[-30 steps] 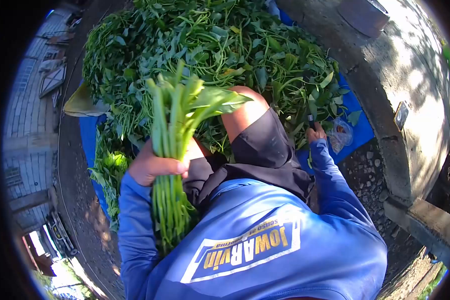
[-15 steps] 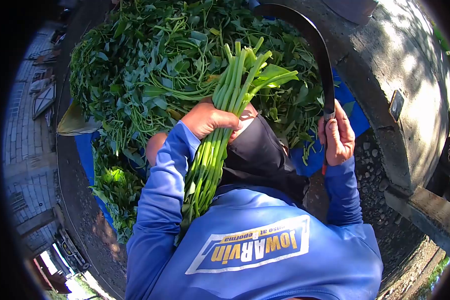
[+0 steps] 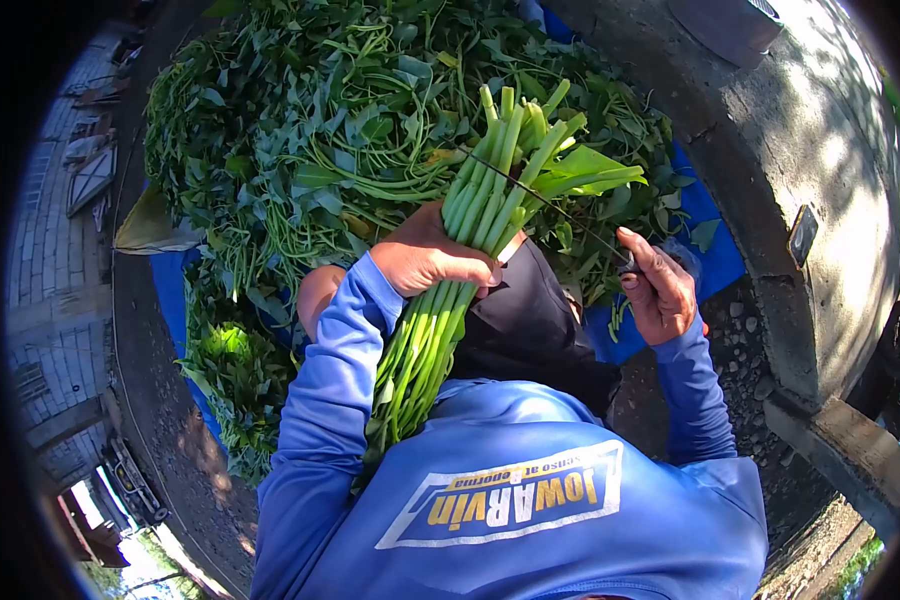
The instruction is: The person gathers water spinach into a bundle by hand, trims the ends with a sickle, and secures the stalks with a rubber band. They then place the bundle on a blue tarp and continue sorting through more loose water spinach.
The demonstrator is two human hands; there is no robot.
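A thick bunch of long green stems (image 3: pixel 492 190), like water spinach, is gripped around its middle by my left hand (image 3: pixel 432 258). Its pale cut ends point away from me, and its lower part lies along my left forearm toward my chest. My right hand (image 3: pixel 662 295) is closed on the handle of a sickle (image 3: pixel 571 216), the handle mostly hidden by the fingers. Seen edge-on as a thin dark line, the blade crosses the stems above my left hand, a little below their cut ends.
A large heap of leafy greens (image 3: pixel 270 150) spreads beyond my knees on a blue tarp (image 3: pixel 703 215). More leaves (image 3: pixel 235 370) lie at the left. A concrete ledge (image 3: pixel 770 140) runs along the right, with gravel (image 3: pixel 740 350) below it.
The sickle has swung from upright at the right to lie across the stems, its blade turned edge-on. The bunch and my left hand have shifted slightly right.
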